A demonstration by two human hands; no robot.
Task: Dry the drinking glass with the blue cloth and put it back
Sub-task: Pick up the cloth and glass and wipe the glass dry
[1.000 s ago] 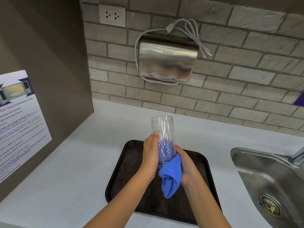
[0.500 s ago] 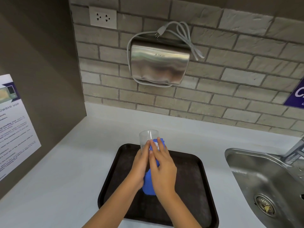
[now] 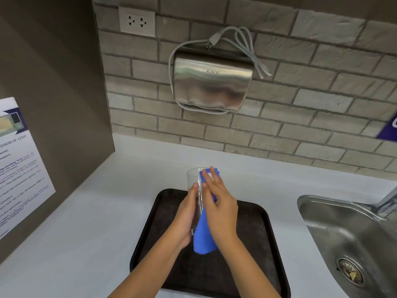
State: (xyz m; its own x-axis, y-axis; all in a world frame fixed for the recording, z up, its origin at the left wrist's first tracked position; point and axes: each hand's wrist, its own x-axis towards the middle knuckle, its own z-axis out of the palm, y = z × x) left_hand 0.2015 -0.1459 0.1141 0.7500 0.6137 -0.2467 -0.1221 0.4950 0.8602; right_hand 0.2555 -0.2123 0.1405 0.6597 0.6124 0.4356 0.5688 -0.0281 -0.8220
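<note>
A tall clear drinking glass is held upright above the black tray. My left hand grips the glass from its left side. My right hand presses the blue cloth against the right side of the glass, fingers stretched up to the rim. The cloth wraps the glass's right wall and hangs down below my palms. The lower part of the glass is hidden behind hands and cloth.
The tray lies on a white counter. A steel sink is at the right. On the brick wall hang a metal hand dryer and a socket. A dark side panel with a paper notice stands at the left.
The right hand moved from under the glass, where the cloth was inside and below it, up onto the outer right side, spreading the cloth up to the rim. The glass sits lower.
</note>
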